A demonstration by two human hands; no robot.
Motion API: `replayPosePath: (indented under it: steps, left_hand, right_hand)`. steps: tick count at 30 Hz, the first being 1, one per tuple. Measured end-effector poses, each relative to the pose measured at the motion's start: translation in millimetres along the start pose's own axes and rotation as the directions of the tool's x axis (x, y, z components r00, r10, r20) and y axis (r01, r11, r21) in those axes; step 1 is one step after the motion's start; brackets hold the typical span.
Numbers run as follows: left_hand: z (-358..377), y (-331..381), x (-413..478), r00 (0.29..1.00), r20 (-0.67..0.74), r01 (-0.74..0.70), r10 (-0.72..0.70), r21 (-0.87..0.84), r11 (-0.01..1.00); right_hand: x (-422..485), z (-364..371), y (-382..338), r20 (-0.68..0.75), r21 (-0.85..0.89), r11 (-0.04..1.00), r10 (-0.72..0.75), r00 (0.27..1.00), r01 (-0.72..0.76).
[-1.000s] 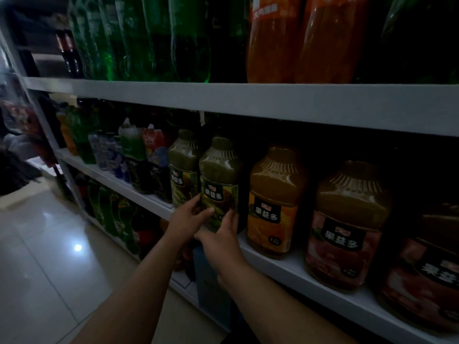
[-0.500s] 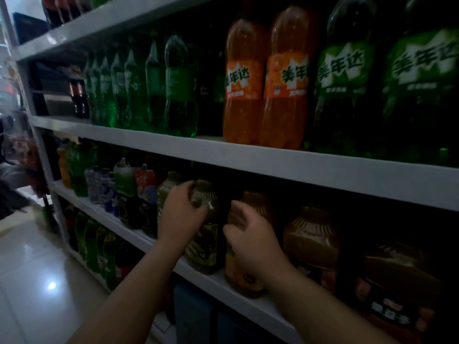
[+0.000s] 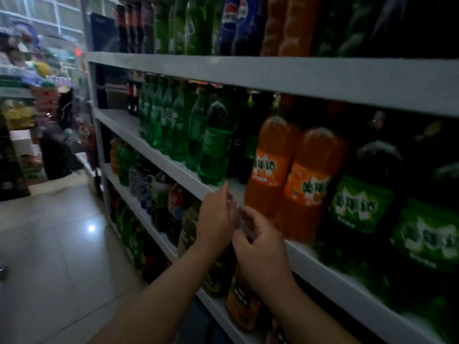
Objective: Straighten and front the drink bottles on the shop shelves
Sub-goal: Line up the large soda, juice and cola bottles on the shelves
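At front edge of middle shelf (image 3: 119,120), head view: both hands were raised close together, neither gripping anything. Left hand (image 3: 216,219) had fingers straight, tips at shelf lip. Right hand (image 3: 263,249) was just beside it, fingers loosely curled. Orange bottles (image 3: 270,170) stood upright just right of hands, labels outward. Green bottles (image 3: 213,145) ran in row toward left end. Juice bottles (image 3: 243,304) stood on lower shelf (image 3: 169,244), behind wrists. Frame was blurred.

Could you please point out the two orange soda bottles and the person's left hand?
left orange bottle (image 3: 269,167): head view, on its label.
right orange bottle (image 3: 310,187): head view, on its label.
left hand (image 3: 216,219): head view, on the back of the hand.
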State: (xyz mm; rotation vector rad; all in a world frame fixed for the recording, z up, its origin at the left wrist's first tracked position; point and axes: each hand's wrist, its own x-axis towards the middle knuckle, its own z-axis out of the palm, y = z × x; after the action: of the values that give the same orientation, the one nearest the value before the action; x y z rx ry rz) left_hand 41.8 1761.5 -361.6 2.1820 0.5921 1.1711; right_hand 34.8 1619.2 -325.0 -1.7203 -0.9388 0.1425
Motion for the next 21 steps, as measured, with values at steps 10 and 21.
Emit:
replayPosePath:
  steps: [10, 21]
  left_hand:
    - [-53.0, 13.5, 15.9, 0.872, 0.422, 0.33, -0.25, -0.127, 0.936]
    - [-125.2, -20.4, 140.3, 0.831, 0.464, 0.358, -0.306, -0.027, 0.933]
  right_hand:
    - [60.2, 23.2, -71.6, 0.038, 0.1, 0.959, 0.262, 0.964, -0.265]
    - [119.7, 51.8, -117.5, -0.104, 0.068, 0.904, 0.428, 0.898, -0.423]
